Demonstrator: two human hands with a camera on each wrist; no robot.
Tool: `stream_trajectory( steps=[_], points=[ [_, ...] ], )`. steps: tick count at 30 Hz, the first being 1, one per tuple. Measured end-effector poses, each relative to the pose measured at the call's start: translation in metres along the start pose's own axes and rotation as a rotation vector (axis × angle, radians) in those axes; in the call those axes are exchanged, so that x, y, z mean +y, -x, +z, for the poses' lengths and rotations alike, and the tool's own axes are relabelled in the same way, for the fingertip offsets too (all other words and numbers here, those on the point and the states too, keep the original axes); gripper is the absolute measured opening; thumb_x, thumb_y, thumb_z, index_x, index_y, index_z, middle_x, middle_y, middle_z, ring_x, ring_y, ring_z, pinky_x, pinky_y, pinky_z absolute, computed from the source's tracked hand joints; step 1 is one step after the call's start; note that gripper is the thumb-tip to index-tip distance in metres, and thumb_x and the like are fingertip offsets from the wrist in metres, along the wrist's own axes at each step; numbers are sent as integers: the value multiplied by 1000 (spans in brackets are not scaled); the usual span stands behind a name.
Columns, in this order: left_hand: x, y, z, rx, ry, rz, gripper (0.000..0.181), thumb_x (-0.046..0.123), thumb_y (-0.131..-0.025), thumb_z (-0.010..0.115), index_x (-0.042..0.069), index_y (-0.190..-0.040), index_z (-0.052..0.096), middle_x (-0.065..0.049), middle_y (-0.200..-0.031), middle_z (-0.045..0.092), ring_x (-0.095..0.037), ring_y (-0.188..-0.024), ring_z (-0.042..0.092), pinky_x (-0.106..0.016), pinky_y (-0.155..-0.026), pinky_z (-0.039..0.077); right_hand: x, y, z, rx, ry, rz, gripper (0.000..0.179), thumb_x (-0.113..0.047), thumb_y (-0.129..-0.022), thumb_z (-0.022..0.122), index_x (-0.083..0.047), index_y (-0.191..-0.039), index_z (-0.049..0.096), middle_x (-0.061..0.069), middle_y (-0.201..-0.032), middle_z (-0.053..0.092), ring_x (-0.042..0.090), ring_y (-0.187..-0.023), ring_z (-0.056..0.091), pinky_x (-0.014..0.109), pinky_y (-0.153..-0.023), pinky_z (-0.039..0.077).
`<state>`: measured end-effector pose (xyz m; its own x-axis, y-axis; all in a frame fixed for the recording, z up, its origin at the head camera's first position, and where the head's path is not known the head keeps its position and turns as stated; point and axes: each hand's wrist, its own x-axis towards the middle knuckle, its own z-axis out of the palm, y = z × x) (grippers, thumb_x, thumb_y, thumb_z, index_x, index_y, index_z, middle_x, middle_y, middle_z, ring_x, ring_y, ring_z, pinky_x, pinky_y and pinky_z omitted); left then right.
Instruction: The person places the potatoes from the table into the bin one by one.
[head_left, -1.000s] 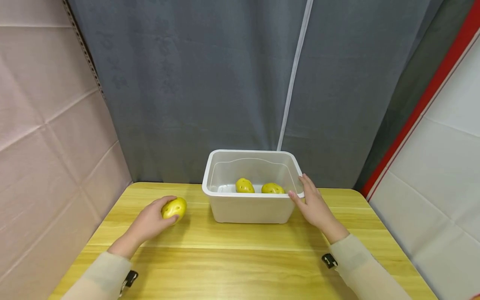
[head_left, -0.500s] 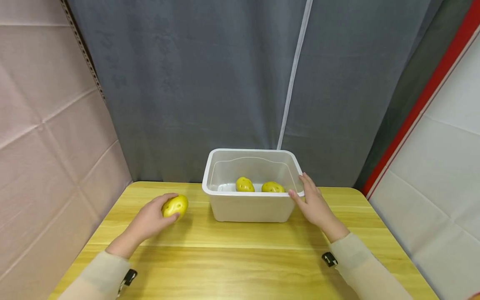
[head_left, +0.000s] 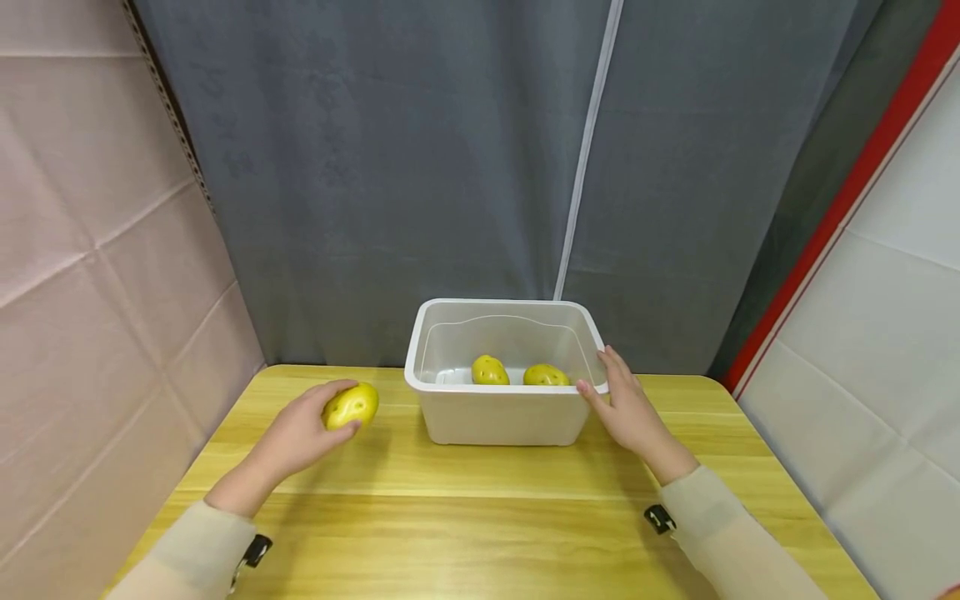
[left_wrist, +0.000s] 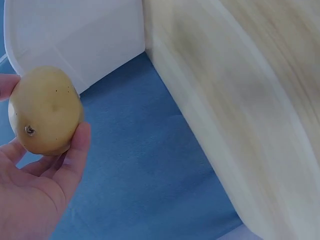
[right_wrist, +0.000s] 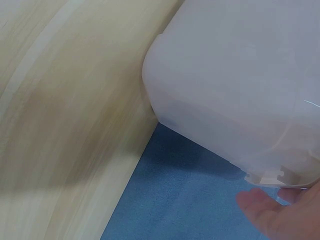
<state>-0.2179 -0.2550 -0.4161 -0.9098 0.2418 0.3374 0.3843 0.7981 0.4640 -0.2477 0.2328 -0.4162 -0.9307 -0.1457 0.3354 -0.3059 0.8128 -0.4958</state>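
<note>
My left hand (head_left: pixel 303 425) grips a yellow potato (head_left: pixel 351 405) between thumb and fingers, over the left part of the table. The left wrist view shows that potato (left_wrist: pixel 46 111) close up, with small dark eyes in its skin. My right hand (head_left: pixel 633 417) rests at the front right corner of a white plastic bin (head_left: pixel 495 419), its thumb on the front rim and its fairly straight fingers along the right rim. Inside the bin lie two more yellow potatoes, one near the middle (head_left: pixel 490 371) and one further right (head_left: pixel 546 376).
The bin stands near the back of a light wooden table (head_left: pixel 480 533). A grey curtain (head_left: pixel 405 183) hangs close behind it. Pale cloth walls flank the table, the left one (head_left: pixel 105 275) pinkish and the right one (head_left: pixel 892 358) white with a red edge.
The left hand has risen slightly with the potato, which also sits a little further right and back. The right hand, the bin and the potatoes in it stay put.
</note>
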Motion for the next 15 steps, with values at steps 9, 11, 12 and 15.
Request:
stream_trajectory(
  steps=[9,11,12,15],
  points=[
    [7,-2,-12,2,-21,15,62,30,-88,77,8,-141,54,-18,-132,60,-27,-96,60,-38,-71,48,0,0,1,-4,-3,-3,79,-51,-103,47,4,-155,23,25,-163,13,53,-144,21,70,-111,22],
    [9,-3,-15,-4,-19,18,62,30,-88,76,8,-141,54,-18,-131,61,-26,-93,59,-37,-70,48,0,0,1,-5,-2,0,80,-52,-103,46,4,-155,23,25,-163,13,52,-144,21,70,-111,22],
    [10,-3,-16,-5,-19,18,62,30,-88,76,8,-141,53,-18,-130,61,-26,-92,59,-37,-70,48,0,0,1,-7,0,2,80,-52,-103,46,3,-155,23,25,-164,12,52,-145,20,70,-111,22],
    [13,-5,-19,-7,-23,21,62,30,-88,76,9,-142,53,-17,-129,61,-25,-90,58,-36,-69,48,1,0,1,-6,6,1,80,-53,-103,45,3,-156,23,25,-164,12,51,-145,21,69,-111,22]
  ],
)
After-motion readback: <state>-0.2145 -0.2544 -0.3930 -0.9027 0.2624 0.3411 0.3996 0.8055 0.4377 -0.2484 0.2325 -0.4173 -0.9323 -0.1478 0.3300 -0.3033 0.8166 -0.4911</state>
